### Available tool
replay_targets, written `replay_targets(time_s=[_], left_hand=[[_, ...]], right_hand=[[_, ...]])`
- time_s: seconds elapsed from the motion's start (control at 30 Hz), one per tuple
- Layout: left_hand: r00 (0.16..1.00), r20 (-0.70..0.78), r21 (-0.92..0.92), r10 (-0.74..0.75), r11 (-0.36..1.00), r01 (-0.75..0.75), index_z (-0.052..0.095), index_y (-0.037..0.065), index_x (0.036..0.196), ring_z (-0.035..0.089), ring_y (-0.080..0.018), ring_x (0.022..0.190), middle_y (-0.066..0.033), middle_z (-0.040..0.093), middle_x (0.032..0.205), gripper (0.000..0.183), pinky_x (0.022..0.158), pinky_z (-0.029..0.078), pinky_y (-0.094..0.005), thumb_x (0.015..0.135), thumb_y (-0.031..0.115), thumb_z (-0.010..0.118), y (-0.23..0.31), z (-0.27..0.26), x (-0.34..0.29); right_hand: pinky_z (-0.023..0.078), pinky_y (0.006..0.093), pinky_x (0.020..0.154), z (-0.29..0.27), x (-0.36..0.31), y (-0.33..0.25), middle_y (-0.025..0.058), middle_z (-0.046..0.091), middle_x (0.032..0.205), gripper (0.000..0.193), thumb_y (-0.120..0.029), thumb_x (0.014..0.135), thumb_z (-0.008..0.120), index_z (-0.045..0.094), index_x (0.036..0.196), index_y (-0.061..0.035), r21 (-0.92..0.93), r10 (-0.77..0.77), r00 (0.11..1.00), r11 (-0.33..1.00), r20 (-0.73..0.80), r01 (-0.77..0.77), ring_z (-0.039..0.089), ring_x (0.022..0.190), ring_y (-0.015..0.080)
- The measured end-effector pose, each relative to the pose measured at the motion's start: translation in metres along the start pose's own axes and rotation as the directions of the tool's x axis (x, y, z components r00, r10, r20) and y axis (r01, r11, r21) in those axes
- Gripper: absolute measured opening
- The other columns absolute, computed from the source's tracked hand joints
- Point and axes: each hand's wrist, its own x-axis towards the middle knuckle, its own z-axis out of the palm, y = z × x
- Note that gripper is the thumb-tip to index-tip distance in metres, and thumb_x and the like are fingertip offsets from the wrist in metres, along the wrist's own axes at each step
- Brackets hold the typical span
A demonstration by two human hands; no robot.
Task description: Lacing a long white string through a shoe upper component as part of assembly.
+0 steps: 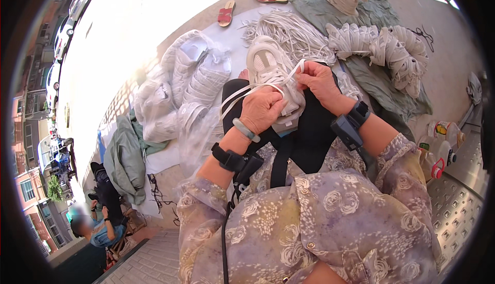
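A white lace-up sneaker (264,60) rests on my lap between my black-clad thighs, toe pointing away from me. White shoelace (237,100) runs through its eyelets, and a loose length trails to the left over my thigh. My left hand (262,110) is closed over the left side of the sneaker, thumb and fingers pinching the lace near the tongue. At the right side my right hand (320,84) pinches another stretch of the same lace, which is raised in a small loop above the shoe. The exact fingertip holds are partly hidden.
Beyond the sneaker lies a heap of loose white laces (289,29). Plastic-wrapped white shoe pieces (203,85) are at left, a tied row of white uppers (379,44) at right. Red sandals (226,14), green cloth (126,155), bottles (438,150) and a seated person (105,222) surround me.
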Motion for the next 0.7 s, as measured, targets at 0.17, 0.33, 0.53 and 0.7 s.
replay_targets(time_s=[0.17,0.33,0.53,0.7], left_hand=[[0.998,0.028,-0.032,-0.052,0.998,0.053,0.058,-0.001,0.07,0.06,-0.0243,0.082,-0.013,0.061,0.096,0.017,0.072,0.046,-0.0299,0.076,0.015,0.061,-0.002,-0.001,0.012],[0.999,0.006,-0.041,-0.043,0.998,0.044,0.057,-0.001,0.07,0.06,-0.0237,0.082,-0.0122,0.061,0.1,0.018,0.073,0.046,-0.0295,0.076,0.015,0.061,-0.006,0.003,0.01],[0.999,-0.015,-0.036,-0.033,0.999,0.032,0.062,0.002,0.075,0.059,-0.0276,0.083,-0.0089,0.061,0.1,0.015,0.072,0.046,-0.0331,0.074,0.017,0.062,-0.011,0.008,0.008],[0.911,-0.329,-0.281,-0.248,0.947,0.157,0.061,-0.001,0.077,0.054,-0.0168,0.055,-0.0063,0.059,0.07,0.012,0.052,0.043,-0.0264,0.08,0.01,0.061,-0.013,0.015,-0.002]], right_hand=[[0.041,0.0199,0.051,0.009,0.006,0.002,-0.0014,0.054,0.063,0.007,-0.005,0.08,0.059,0.056,0.075,-0.0024,-0.004,-0.061,0.992,0.998,-0.108,0.061,0.05,0.056,0.0044],[0.04,0.0208,0.051,0.011,0.008,0.006,-0.0003,0.054,0.06,0.009,-0.005,0.08,0.06,0.055,0.074,-0.001,-0.163,-0.202,0.971,0.97,-0.125,0.181,0.048,0.055,0.0036],[0.041,0.0214,0.052,0.011,0.008,0.01,0.0012,0.055,0.06,0.008,-0.006,0.077,0.061,0.056,0.075,-0.0009,-0.206,-0.197,0.974,0.964,-0.115,0.171,0.049,0.055,0.005],[0.042,0.0256,0.053,0.013,0.01,0.014,0.005,0.054,0.059,0.013,-0.011,0.073,0.065,0.056,0.075,-0.0017,-0.519,-0.333,0.942,0.813,-0.041,0.264,0.051,0.054,0.0124]])
